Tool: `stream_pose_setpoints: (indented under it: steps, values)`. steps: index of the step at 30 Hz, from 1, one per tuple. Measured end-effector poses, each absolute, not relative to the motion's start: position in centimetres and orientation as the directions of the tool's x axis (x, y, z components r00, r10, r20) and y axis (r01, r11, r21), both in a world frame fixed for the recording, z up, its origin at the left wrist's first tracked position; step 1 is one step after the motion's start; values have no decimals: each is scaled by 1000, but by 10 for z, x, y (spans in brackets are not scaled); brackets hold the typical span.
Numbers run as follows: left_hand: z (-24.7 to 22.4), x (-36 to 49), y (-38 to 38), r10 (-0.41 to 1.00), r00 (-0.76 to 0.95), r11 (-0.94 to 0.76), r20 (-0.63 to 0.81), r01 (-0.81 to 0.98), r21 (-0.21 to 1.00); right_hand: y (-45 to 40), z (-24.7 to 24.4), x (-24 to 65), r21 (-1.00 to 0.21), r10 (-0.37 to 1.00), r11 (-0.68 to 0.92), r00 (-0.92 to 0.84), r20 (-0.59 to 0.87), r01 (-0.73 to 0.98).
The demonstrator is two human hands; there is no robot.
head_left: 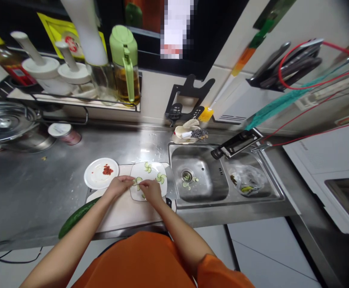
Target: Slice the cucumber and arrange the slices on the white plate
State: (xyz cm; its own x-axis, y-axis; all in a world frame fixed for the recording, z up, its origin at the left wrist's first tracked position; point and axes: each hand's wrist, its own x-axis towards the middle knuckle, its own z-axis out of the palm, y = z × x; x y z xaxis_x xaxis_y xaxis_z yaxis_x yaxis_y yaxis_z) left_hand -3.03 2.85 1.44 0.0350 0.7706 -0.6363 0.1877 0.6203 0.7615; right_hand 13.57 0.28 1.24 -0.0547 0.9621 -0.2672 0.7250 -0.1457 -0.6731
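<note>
A square white plate (147,165) carries thin cucumber slices (161,178) set in small curved groups. Over its left side my left hand (121,185) pinches a pale green cucumber slice (135,182). My right hand (151,189) comes in from the other side, its fingertips closed at the same small piece. Part of the plate is hidden under my right hand. Left of the hands, a round white plate (94,174) holds small red pieces (107,170). A whole cucumber (77,218) lies beside my left forearm, partly covered by it.
Beneath the square plate is a pale cutting board (117,218); a dark knife handle (169,203) shows at its right. The sink (204,188) has cucumber bits near its drain. A bottle rack (87,105), a steel pot (27,138) and a small can (69,135) stand further back.
</note>
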Motion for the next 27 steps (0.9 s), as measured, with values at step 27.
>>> stream_pose_setpoints:
  steps: [27]
  values:
    - [13, -25, 49, 930, 109, 139, -351, 780, 610, 20, 2, 119, -460, 937, -220, 55, -346, 860]
